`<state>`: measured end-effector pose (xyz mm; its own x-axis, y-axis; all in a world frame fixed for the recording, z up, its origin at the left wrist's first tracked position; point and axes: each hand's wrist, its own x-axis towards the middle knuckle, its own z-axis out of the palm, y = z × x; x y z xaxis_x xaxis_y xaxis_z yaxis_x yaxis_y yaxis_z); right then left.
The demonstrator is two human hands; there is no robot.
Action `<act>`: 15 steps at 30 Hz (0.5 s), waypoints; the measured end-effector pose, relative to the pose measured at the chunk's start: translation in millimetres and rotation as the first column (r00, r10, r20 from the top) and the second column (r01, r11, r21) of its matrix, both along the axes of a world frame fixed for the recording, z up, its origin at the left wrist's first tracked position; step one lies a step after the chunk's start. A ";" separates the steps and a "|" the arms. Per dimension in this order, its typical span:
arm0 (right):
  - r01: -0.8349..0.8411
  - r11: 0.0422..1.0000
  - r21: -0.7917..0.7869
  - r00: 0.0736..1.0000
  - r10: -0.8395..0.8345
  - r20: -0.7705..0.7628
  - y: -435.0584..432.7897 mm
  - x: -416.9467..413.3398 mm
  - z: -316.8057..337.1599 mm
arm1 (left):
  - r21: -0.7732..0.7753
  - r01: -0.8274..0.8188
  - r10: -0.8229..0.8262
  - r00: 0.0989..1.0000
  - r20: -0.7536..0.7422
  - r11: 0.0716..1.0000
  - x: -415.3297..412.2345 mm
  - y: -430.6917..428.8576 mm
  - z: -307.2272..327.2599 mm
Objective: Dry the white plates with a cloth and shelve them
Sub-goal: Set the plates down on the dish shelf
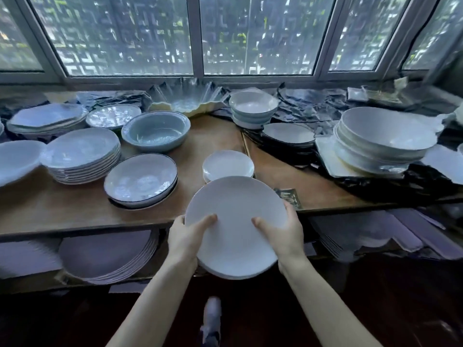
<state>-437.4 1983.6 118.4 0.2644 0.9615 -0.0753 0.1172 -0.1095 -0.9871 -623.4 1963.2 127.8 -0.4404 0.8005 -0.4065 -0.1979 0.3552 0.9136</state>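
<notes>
From the head view, our left grip (186,236) and right grip (283,231) each pinch the white plate (233,226) at opposite rims, thumbs on its upper face, fingers curled beneath. The plate hangs over the near edge of the table (75,211). Just beyond the grips sits a small plate stack (228,164); beyond and left of them, a dark-rimmed bowl (140,181).

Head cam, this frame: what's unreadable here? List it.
1. Held plates: count and wetness unclear; the top plate covers the rest.
2. Left hand, right hand: fingertips hidden behind the plates.
3. Lower shelf stack: in shadow, its back hidden by the table top.
4. Blurred white object near the bottom edge: cloth or shoe, cannot tell.
5. Plate at the left edge: cut off.
</notes>
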 end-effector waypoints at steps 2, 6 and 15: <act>-0.013 1.000 -0.009 1.000 0.013 0.024 50.6 0.7 -8.4 | -0.001 0.006 -0.006 1.000 0.014 1.000 -0.6 51.4 -12.7; -0.018 0.999 -0.044 0.995 0.022 0.095 156.0 -6.9 -22.0 | -0.024 0.000 0.002 0.996 0.085 1.000 -7.9 154.4 -38.8; -0.068 0.973 -0.220 0.990 0.092 0.103 320.9 -33.2 -67.0 | -0.139 -0.071 0.074 0.997 0.016 0.988 -29.1 314.5 -79.4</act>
